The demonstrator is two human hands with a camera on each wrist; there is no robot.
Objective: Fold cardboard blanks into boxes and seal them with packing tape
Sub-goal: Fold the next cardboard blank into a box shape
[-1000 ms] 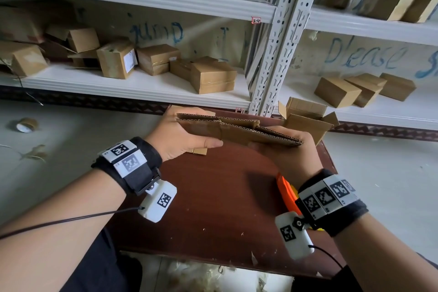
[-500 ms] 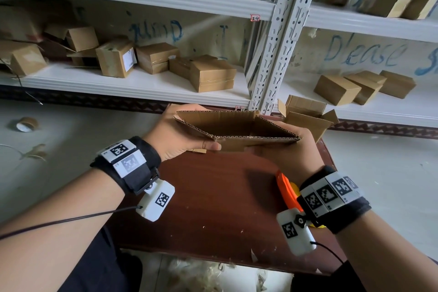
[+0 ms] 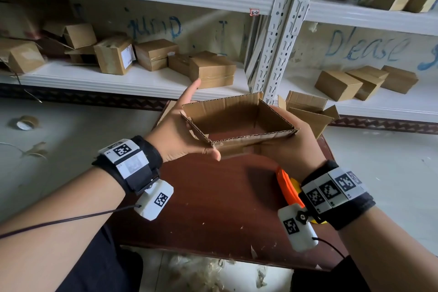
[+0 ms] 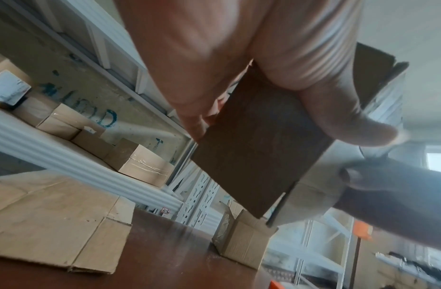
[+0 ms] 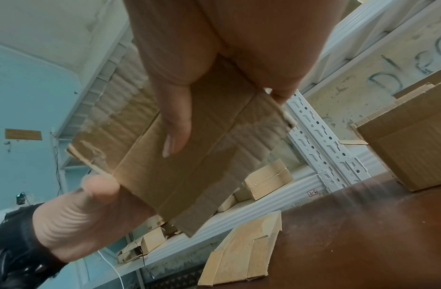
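Observation:
A brown cardboard box (image 3: 225, 111) is opened into a rectangular tube and held upright above the brown table (image 3: 213, 197). My left hand (image 3: 180, 130) lies flat against its left wall, index finger straight, thumb along the near corner. In the left wrist view the thumb (image 4: 337, 117) crosses the box's shadowed panel (image 4: 258, 156). My right hand (image 3: 291, 152) grips the right end from outside and below. The right wrist view has its fingers (image 5: 177, 125) curled across the box's outer wall (image 5: 189, 166).
An orange tape dispenser (image 3: 286, 185) lies under my right wrist. Flat blanks (image 4: 53, 224) and an open box (image 3: 308, 114) sit at the table's far edge. White shelves (image 3: 132, 78) behind hold several boxes. A tape roll (image 3: 25, 122) lies on the floor at left.
The flattened blank has been spread into an open rectangular tube. My left hand went from gripping its edge to lying flat on the left wall, index finger straightened.

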